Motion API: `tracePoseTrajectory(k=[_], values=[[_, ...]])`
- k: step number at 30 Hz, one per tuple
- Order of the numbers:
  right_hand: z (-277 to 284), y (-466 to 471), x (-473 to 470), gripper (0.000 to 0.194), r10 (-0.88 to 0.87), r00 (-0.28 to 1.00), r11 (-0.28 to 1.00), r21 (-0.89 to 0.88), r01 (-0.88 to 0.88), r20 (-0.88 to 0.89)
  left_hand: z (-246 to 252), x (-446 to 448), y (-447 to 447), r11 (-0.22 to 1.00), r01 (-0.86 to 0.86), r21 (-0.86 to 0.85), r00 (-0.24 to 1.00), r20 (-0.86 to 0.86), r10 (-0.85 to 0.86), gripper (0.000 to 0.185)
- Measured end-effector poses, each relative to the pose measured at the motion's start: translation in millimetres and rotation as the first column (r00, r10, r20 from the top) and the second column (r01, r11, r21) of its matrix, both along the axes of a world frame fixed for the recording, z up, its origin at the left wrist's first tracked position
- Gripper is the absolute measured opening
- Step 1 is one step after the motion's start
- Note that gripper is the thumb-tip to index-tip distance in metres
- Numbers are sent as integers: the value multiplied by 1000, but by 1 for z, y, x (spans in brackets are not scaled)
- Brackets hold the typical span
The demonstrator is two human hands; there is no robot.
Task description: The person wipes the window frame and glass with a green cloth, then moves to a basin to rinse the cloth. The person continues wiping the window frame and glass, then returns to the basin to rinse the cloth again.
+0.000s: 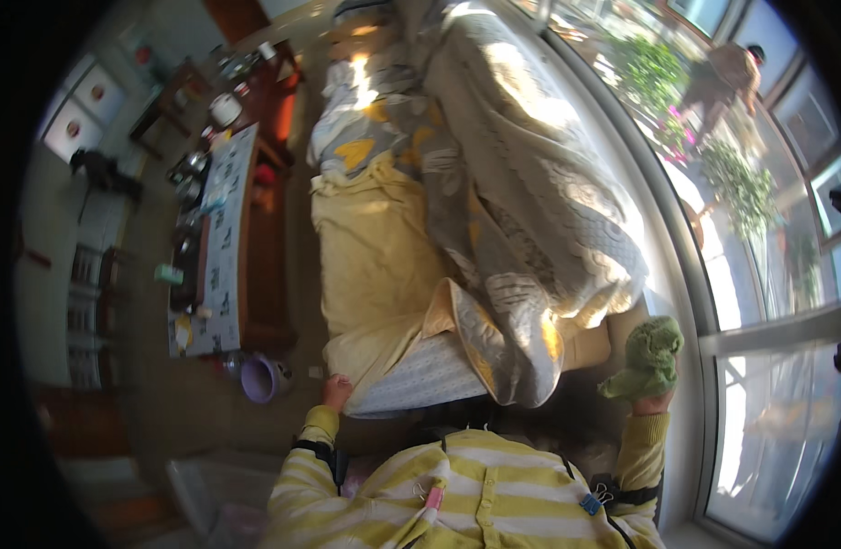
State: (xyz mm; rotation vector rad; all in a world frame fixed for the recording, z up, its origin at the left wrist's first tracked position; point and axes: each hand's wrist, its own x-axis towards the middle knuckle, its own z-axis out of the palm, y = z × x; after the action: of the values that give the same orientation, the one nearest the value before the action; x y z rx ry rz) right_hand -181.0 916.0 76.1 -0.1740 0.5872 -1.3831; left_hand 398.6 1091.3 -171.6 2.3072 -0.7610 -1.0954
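At the near left corner of a bed, my left hand point(337, 392) touches the edge of a pale yellow sheet point(372, 254); its fingers look curled, but whether they grip the cloth is unclear. My right hand point(654, 402) holds a bunched green cloth point(645, 360) beside the window frame. The yellow sheet lies wrinkled over a light, patterned mattress point(420, 377), part of which shows at the near end. A grey and yellow patterned quilt point(523, 336) drapes over the bed's near edge, and a cream quilted cover point(530, 158) is heaped along the window side.
A long table point(225, 254) with a patterned cloth, pots and containers stands left of the bed. A purple bin point(259, 379) is on the floor near its end. Large windows point(777, 405) line the right, with plants point(736, 182) and a bending person point(726, 79) beyond the glass.
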Motion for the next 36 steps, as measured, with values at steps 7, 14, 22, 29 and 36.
tracePoseTrajectory(k=[7,14,22,29,36], values=[[-3,-8,113,44,359,858,921,-12,-390,-367,-19,52,267,814,-452,364,888,270,373,24],[-9,-35,219,43,656,710,747,83,-660,-256,2,4,317,878,-370,303,926,201,320,27],[-13,-66,269,38,846,393,475,175,-862,-361,26,-77,299,770,-623,140,776,239,584,29],[-40,-91,267,32,837,226,386,246,-889,-499,24,-201,346,720,-640,270,769,216,602,31],[-29,-67,301,28,827,183,367,263,-892,-532,14,-256,404,638,-602,481,731,10,682,35]])
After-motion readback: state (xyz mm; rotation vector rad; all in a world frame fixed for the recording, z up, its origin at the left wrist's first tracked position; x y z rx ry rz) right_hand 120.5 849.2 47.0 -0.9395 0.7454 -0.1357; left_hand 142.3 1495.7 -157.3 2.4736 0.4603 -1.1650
